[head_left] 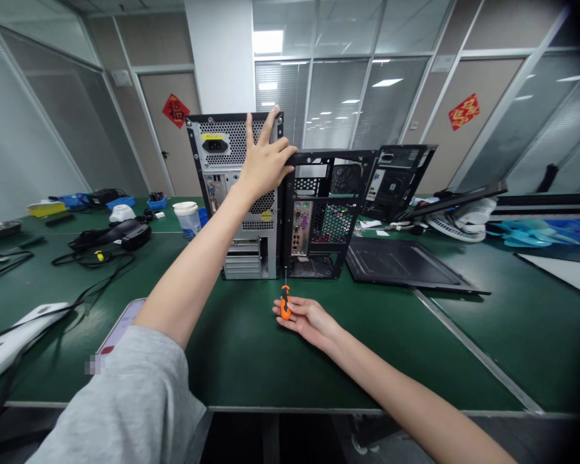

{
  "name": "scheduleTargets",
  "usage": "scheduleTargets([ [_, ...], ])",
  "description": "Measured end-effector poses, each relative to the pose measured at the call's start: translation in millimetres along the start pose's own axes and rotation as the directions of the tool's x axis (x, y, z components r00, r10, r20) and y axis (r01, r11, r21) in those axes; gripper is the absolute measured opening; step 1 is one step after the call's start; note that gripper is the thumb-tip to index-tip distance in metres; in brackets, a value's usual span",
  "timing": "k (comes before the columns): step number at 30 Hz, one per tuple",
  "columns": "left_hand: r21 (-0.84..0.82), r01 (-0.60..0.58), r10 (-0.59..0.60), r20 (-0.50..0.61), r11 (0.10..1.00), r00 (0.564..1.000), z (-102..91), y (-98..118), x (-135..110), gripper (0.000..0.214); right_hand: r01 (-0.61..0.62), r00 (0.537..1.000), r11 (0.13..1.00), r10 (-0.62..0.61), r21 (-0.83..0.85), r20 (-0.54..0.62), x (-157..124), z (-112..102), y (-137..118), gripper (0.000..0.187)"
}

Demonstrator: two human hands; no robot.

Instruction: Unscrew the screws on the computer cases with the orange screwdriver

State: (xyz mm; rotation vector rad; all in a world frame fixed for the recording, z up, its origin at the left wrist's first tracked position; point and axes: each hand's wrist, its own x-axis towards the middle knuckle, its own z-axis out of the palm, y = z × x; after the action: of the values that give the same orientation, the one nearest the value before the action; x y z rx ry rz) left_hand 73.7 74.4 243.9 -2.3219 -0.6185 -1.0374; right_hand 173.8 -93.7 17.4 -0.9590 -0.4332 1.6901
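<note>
Pinching an orange-and-black screwdriver (pixel 285 304), the right hand (pixel 312 320) sits palm up above the middle of the desk (pixel 241 374) in the head view, thumb and fingers together on the handle. Shaft points away from the wearer; its tip is at the lower seam between a silver-backed computer tower (pixel 227 158) and a black computer tower (pixel 336 222). Whether the bit is seated, and in which screw, is too small to tell. Both towers stand upright side by side, rear panels facing the near edge. Left hand (pixel 265 164): fingers spread apart, laid over the top corners where the towers meet, clamped on nothing. Toward the right edge, a black side panel (pixel 410 264) lies flat, with a third tower (pixel 394 183) upright behind it. Toward the left edge, near the sleeve, a phone (pixel 125 322) lies partly hidden. Technique, in my judgement: hold the shaft square to the panel, press lightly along its axis, and roll the handle between thumb and fingers. Steady downward pressure from the left hand should stop the towers rocking. Main risk: the narrow seam could force the shaft off-line, letting the bit slip and scratch the casing.
</note>
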Motion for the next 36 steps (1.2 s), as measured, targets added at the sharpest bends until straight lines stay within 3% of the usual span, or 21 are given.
scheduleTargets([
  [13,0.0,0.0,0.0,-0.004,1.0,1.0,0.4,-0.6,-0.4,0.047,-0.011,0.996,1.0,0.009,0.024,0.09,4.5,-5.7,2.4,0.024],
  [21,-0.012,0.004,-0.004,0.007,1.0,1.0,-2.0,1.2,-0.5,0.044,0.006,0.998,1.0,-0.007,0.018,0.068,-0.2,0.1,-2.1,0.007],
  [28,-0.009,0.009,-0.009,0.016,1.0,1.0,-2.1,0.5,-0.7,0.044,0.073,0.997,0.994,-0.072,-0.076,0.019,3.2,-0.9,2.5,0.031],
  [36,-0.039,0.011,-0.011,0.014,0.999,1.0,-1.8,0.9,-0.6,0.046,0.095,0.994,0.986,-0.102,-0.136,-0.043,3.1,-2.0,2.8,0.032],
])
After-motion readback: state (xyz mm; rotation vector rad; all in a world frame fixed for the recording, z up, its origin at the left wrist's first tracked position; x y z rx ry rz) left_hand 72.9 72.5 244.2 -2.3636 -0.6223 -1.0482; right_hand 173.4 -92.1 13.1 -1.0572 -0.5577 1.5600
